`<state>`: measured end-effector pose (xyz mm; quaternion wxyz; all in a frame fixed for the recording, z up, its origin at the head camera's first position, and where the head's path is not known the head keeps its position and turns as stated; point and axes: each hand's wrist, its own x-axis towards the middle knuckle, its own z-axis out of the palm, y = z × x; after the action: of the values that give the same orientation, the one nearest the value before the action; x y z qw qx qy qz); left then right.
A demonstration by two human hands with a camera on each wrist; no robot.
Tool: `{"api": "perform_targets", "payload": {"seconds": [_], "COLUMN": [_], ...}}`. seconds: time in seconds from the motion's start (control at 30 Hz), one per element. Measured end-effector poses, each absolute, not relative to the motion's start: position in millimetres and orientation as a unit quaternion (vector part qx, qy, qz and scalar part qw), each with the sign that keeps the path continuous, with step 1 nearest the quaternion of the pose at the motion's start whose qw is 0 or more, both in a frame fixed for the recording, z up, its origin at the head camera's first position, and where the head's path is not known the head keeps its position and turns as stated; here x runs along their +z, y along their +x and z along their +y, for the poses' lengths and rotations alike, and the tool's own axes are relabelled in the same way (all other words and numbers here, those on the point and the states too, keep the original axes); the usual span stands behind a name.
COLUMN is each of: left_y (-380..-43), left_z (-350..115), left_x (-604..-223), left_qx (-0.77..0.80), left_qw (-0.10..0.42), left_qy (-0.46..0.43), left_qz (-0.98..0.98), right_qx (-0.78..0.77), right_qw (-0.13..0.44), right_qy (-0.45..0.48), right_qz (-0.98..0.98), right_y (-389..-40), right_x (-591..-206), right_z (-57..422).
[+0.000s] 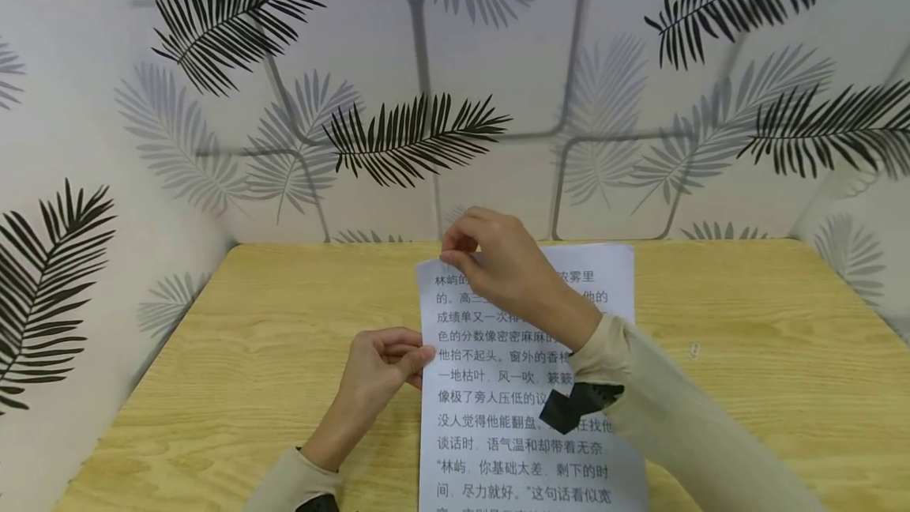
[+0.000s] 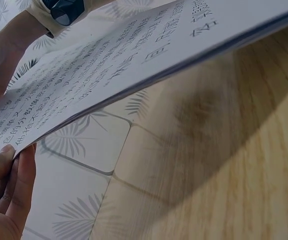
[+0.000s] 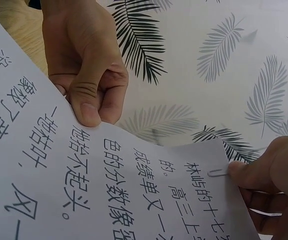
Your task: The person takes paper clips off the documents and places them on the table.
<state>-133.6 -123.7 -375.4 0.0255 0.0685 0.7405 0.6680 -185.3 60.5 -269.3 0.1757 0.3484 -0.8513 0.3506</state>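
Observation:
A stack of printed paper sheets [image 1: 526, 417] with lines of Chinese text is held up over the table. My left hand [image 1: 380, 374] pinches the left edge of the sheets, thumb on the printed face and fingers behind, as the left wrist view shows. At the top left corner, my right hand [image 1: 498, 259] reaches across the page. In the right wrist view a small paper clip [image 3: 217, 173] sits over the top edge, and the right thumb and fingers pinch its outer end there. The right hand and forearm hide part of the upper text.
Under the sheets lies a light wood-grain table [image 1: 284, 299]. A pale wall covering [image 1: 498, 62] with dark and grey leaf patterns rises behind it and at the sides. One small whitish mark [image 1: 693, 351] shows on the table to the right of the paper.

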Motion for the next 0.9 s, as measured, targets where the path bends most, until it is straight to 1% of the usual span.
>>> {"api": "perform_targets", "payload": {"seconds": [0.33, 0.6, 0.9], "left_y": [-133.7, -134.0, -134.0], "left_z": [-124.7, -123.4, -125.6], "left_x": [-375.3, -377.7, -376.5], "left_qx": [0.672, 0.674, 0.669], "left_qw": [0.032, 0.037, 0.031], "left_qy": [0.075, 0.085, 0.097], "left_qz": [0.736, 0.733, 0.736], "right_qx": [0.33, 0.333, 0.332], "right_qw": [0.183, 0.188, 0.194], "right_qy": [0.369, 0.356, 0.348], "right_qz": [-0.85, -0.853, -0.855], "right_y": [-185.8, -184.2, -183.3], "right_x": [-270.1, -270.5, -271.5], "right_z": [57.8, 58.0, 56.5]}}
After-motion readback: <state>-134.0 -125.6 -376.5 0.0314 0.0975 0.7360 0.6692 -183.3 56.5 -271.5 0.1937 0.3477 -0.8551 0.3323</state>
